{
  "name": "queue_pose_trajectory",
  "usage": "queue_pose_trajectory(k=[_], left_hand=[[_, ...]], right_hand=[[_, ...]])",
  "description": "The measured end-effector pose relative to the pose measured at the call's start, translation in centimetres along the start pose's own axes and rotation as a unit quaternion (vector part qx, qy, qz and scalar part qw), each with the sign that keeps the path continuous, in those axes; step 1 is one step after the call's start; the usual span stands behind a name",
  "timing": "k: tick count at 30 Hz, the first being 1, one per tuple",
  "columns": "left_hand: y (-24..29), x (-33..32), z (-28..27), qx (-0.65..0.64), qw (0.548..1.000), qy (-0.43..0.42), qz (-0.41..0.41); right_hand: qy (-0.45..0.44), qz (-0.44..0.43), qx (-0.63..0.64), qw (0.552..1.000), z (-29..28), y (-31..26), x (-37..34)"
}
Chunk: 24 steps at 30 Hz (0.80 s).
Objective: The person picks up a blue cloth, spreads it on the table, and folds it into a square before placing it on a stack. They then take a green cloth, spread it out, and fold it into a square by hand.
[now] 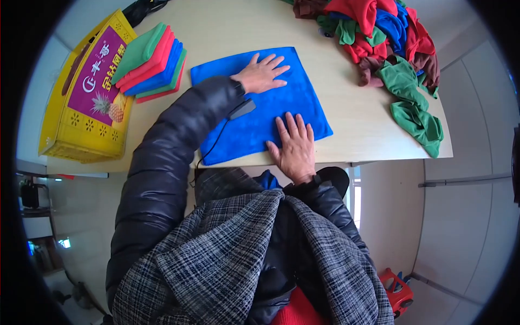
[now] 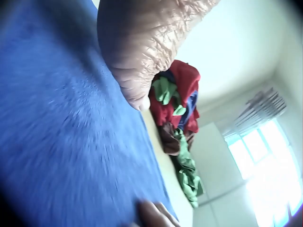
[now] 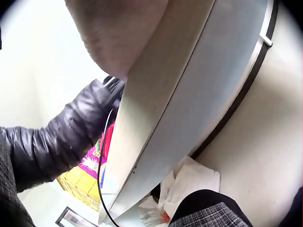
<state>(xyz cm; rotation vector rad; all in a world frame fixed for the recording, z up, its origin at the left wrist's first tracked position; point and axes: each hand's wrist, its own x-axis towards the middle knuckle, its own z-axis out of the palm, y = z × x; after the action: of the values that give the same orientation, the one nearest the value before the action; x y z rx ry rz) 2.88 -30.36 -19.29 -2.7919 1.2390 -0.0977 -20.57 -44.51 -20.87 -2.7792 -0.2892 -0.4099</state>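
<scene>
A blue cloth [image 1: 244,138] lies spread flat on the table, its near edge close to the table's front edge. My left hand [image 1: 261,75] rests on the far part of the cloth with fingers straight and spread. Nearer to me, my right hand [image 1: 297,150] is laid palm down at the cloth's near right part, fingers extended and thumb out to the side. Neither hand grips anything. In the left wrist view the blue cloth [image 2: 71,142] fills the left side, with the left hand's thumb [image 2: 135,87] against it.
Folded green, red and blue cloths [image 1: 145,47] are stacked at the left, beside a yellow box [image 1: 59,127] with a pineapple picture. At the far right is a loose heap of crumpled cloths [image 1: 368,19], with a green cloth [image 1: 414,116] trailing towards the front edge.
</scene>
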Motion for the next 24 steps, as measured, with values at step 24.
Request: queue_pose_trajectory(k=[24], left_hand=[[9.0, -27.9, 0.1, -0.132, 0.98, 0.132, -0.067]], right_hand=[[-0.014, -0.056, -0.08, 0.995, 2.1, 2.3, 2.0]])
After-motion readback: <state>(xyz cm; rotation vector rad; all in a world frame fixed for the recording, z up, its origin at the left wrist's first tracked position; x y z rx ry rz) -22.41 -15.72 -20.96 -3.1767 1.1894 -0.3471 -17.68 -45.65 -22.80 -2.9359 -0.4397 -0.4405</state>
